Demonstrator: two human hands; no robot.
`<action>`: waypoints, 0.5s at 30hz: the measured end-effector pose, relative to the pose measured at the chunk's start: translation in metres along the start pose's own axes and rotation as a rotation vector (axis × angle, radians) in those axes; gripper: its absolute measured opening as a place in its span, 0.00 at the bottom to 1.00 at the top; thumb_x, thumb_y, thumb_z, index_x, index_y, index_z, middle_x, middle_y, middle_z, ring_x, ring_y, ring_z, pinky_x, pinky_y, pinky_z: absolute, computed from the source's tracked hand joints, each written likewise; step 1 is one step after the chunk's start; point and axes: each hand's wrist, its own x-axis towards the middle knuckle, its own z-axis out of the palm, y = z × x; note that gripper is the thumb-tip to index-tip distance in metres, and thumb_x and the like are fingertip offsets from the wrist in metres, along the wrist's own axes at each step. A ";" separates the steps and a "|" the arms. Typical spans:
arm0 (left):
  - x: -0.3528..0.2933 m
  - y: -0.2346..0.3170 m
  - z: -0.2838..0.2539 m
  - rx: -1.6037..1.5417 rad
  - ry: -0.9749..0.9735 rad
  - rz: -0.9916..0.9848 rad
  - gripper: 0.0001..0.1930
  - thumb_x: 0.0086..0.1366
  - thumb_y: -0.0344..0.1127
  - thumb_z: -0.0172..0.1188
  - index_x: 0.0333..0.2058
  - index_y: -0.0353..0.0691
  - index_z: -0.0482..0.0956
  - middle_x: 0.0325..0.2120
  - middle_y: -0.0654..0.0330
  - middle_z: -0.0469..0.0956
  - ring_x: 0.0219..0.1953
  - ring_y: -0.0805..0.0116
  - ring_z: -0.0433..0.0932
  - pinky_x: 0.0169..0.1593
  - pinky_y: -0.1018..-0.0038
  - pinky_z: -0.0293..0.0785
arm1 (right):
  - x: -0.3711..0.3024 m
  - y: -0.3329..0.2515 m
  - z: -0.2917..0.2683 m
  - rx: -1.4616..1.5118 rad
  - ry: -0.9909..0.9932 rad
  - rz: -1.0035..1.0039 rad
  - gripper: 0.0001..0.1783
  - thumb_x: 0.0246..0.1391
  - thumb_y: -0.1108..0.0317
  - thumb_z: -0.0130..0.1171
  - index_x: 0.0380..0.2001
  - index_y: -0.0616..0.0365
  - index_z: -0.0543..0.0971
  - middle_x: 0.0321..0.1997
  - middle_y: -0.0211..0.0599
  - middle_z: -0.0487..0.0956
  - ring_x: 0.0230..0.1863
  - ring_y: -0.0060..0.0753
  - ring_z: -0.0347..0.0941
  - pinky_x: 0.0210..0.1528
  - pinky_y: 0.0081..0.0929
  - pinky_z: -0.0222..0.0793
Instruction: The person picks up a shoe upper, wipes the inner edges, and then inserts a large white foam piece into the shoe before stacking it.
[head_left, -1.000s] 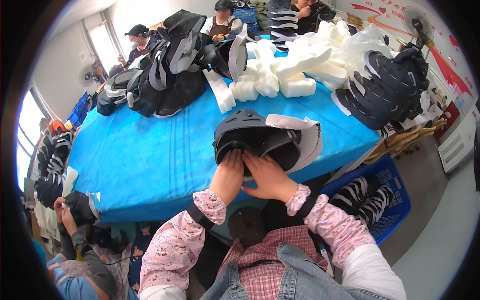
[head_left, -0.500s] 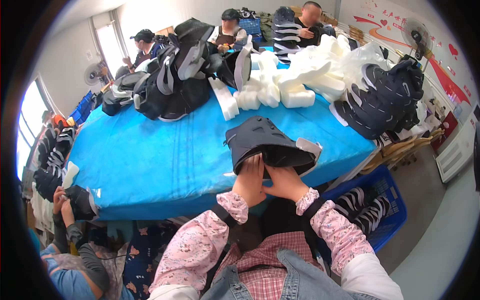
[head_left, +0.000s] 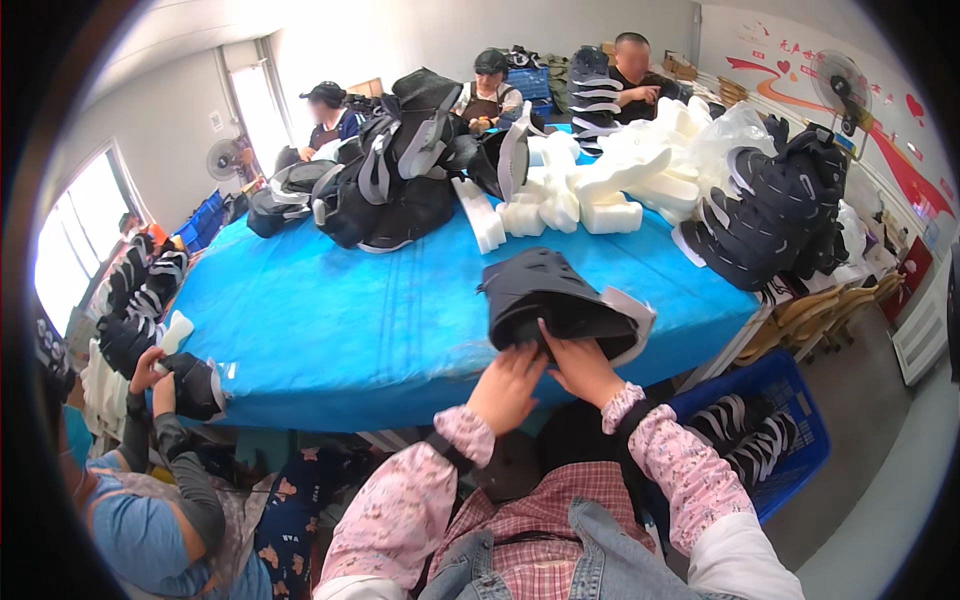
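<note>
A black shoe upper (head_left: pixel 535 272) is held at the near edge of the blue-covered table, its dark opening facing me and a pale grey-white flap (head_left: pixel 634 318) at its right end. My left hand (head_left: pixel 507 388) grips the lower rim of that opening at its left, fingers curled on the edge. Beside it, my right hand (head_left: pixel 582 366) has its fingers reaching up into the opening, with the rim in its grasp. The fingertips inside are partly hidden by the dark material.
White foam shoe forms (head_left: pixel 560 200) lie across the table (head_left: pixel 340 320). Black shoe uppers pile up at the left (head_left: pixel 400 195) and stack at the right (head_left: pixel 770 210). A blue crate (head_left: pixel 800 440) holds more uppers. A co-worker's hands (head_left: pixel 155 375) handle an upper at left; other people sit across.
My view has shifted, so the scene sits further right and a little lower. My left hand has slid down from inside the opening to its rim; my right fingers have moved up into it.
</note>
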 end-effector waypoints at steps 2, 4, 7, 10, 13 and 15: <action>-0.018 0.013 -0.019 -0.135 0.044 0.045 0.33 0.52 0.37 0.64 0.56 0.37 0.64 0.54 0.47 0.67 0.57 0.52 0.66 0.60 0.63 0.61 | -0.013 0.004 -0.008 -0.014 0.036 -0.004 0.41 0.44 0.65 0.62 0.61 0.63 0.58 0.56 0.52 0.70 0.56 0.53 0.66 0.58 0.44 0.59; -0.036 0.019 -0.033 -0.575 -0.023 -0.262 0.27 0.56 0.36 0.62 0.55 0.41 0.68 0.49 0.48 0.71 0.52 0.52 0.71 0.56 0.65 0.66 | -0.023 -0.001 -0.021 0.058 0.100 0.026 0.31 0.52 0.67 0.57 0.58 0.63 0.63 0.53 0.51 0.72 0.54 0.54 0.69 0.54 0.41 0.64; -0.062 0.002 -0.026 -0.961 0.317 -0.579 0.26 0.61 0.39 0.61 0.53 0.32 0.67 0.50 0.51 0.71 0.53 0.60 0.71 0.55 0.70 0.67 | -0.019 -0.051 -0.071 0.723 0.112 0.276 0.21 0.58 0.65 0.54 0.52 0.64 0.69 0.43 0.49 0.78 0.43 0.54 0.74 0.45 0.34 0.69; -0.047 0.010 -0.064 -1.357 0.433 -0.664 0.27 0.63 0.39 0.60 0.55 0.30 0.63 0.49 0.56 0.71 0.52 0.68 0.70 0.56 0.73 0.65 | -0.035 -0.075 -0.102 1.135 0.072 0.353 0.15 0.62 0.63 0.50 0.45 0.65 0.73 0.35 0.38 0.78 0.35 0.29 0.71 0.42 0.24 0.68; -0.049 0.016 -0.088 -1.313 0.454 -0.709 0.25 0.62 0.38 0.62 0.52 0.31 0.65 0.45 0.57 0.73 0.47 0.72 0.71 0.50 0.76 0.68 | -0.055 -0.087 -0.114 1.299 0.080 0.324 0.16 0.62 0.66 0.52 0.49 0.64 0.72 0.42 0.29 0.76 0.43 0.19 0.68 0.48 0.20 0.65; -0.052 0.025 -0.091 -1.231 0.503 -0.725 0.27 0.59 0.38 0.64 0.52 0.32 0.65 0.44 0.57 0.72 0.47 0.69 0.71 0.49 0.74 0.67 | -0.065 -0.091 -0.118 1.365 0.070 0.289 0.17 0.61 0.68 0.52 0.51 0.65 0.70 0.45 0.31 0.75 0.46 0.19 0.66 0.50 0.20 0.64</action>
